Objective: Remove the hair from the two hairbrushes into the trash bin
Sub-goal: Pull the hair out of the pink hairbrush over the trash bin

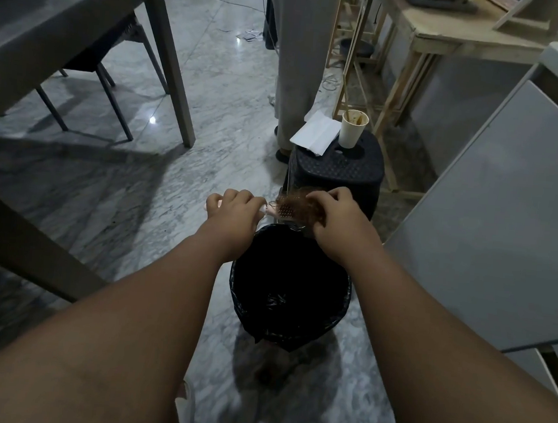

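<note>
A pink hairbrush (279, 211) is held level over the far rim of the trash bin (340, 311), which is lined with a black bag. My left hand (233, 206) is closed around the brush handle. A clump of brown hair (300, 204) covers the bristles. My right hand (334, 212) pinches that hair at the brush head, its fingers curled into the clump. Only one hairbrush is in view.
A dark plastic stool (337, 172) stands just behind the bin, with a paper cup (352, 128) and a white paper (315, 132) on it. Beyond it a person's legs (299, 62) stand. A grey table (68, 28) is at left, a white cabinet (490, 228) at right.
</note>
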